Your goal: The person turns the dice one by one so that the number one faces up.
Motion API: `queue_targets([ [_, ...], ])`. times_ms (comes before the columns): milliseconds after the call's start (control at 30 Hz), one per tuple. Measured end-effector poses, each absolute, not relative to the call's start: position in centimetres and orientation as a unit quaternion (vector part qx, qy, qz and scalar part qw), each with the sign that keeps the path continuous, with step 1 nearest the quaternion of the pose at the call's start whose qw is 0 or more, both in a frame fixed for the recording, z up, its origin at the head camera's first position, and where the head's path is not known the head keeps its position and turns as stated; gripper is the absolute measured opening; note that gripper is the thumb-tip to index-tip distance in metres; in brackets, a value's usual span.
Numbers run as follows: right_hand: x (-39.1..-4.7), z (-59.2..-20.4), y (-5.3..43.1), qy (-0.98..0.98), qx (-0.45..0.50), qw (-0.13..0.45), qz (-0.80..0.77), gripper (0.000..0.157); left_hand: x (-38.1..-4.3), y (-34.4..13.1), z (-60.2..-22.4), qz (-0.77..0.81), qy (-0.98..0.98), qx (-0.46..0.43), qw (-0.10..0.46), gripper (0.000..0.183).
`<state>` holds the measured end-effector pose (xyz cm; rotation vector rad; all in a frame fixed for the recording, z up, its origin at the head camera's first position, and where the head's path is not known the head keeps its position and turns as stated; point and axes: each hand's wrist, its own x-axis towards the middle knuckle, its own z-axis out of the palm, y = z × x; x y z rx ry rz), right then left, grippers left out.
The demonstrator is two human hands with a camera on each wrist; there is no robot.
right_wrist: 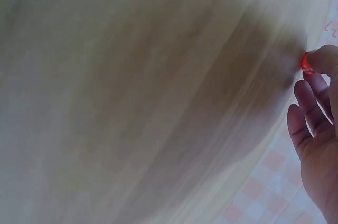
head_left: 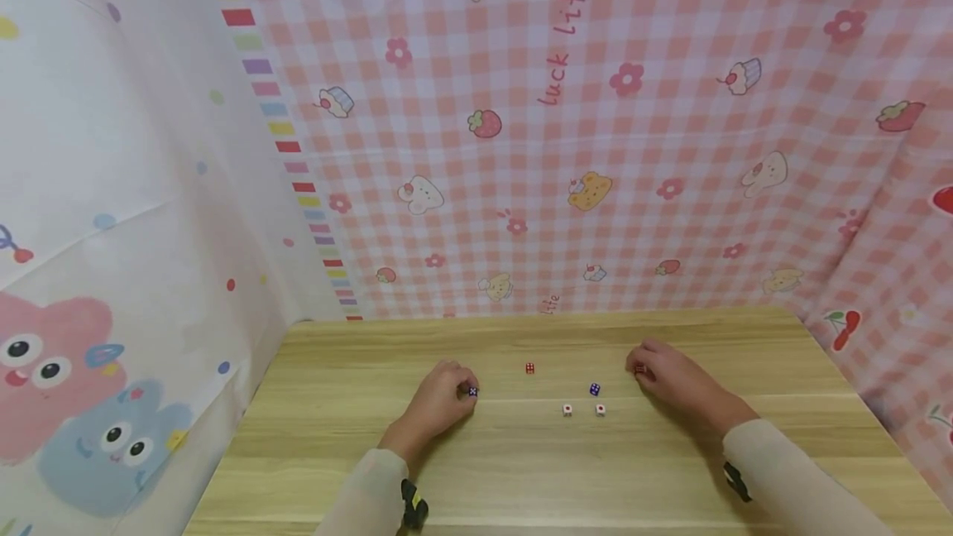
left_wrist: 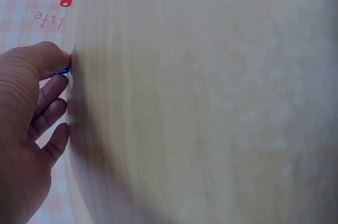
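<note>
Behind everything, a pink-and-white checked cloth with cartoon prints (head_left: 521, 155) fills the upper middle and right of the frame, and a white cloth with cartoon figures (head_left: 164, 271) hangs at the left. Below them, my pale wood-grained counter (head_left: 514, 478) spans the lower part. My cream sleeves (head_left: 361, 495) come in from the bottom edge.

My left hand (head_left: 435, 402) is at lower centre-left, thumb and fingertip closed in a pinch, the other fingers loosely bent. My right hand (head_left: 681, 383), at lower right, pinches the same way. I judge that I use only fingertips because cubes this small leave nothing for a palm to grip.

Between my left fingertips is a dark blue cube die with white pips (head_left: 472, 392); between my right, a red cube die with white pips (head_left: 639, 369). Both are low by the counter; I can't tell whether they touch it.

Four more dice lie between my hands, within easy reach of either: a loose red die (head_left: 530, 368) farthest back, a loose blue die (head_left: 595, 390) right of centre, and, just in front of that, a left white die (head_left: 567, 410) and a right white die (head_left: 601, 410) side by side, apart, each with a red pip on top.
</note>
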<state>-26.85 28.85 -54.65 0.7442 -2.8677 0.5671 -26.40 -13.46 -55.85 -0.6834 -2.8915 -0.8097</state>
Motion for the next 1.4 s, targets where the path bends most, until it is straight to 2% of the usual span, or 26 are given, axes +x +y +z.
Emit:
queue_targets([
  [467,-26.86,-54.64,29.15,-0.951,0.227,0.041,0.205,0.016,-26.32,-13.54,-56.05,-0.259,-0.940,-0.222,0.034,0.008],
  [1400,-26.57,-54.47,28.85,-0.955,0.238,0.064,0.166,0.014,-26.51,-13.48,-56.03,-0.259,-0.941,-0.215,0.026,0.009],
])
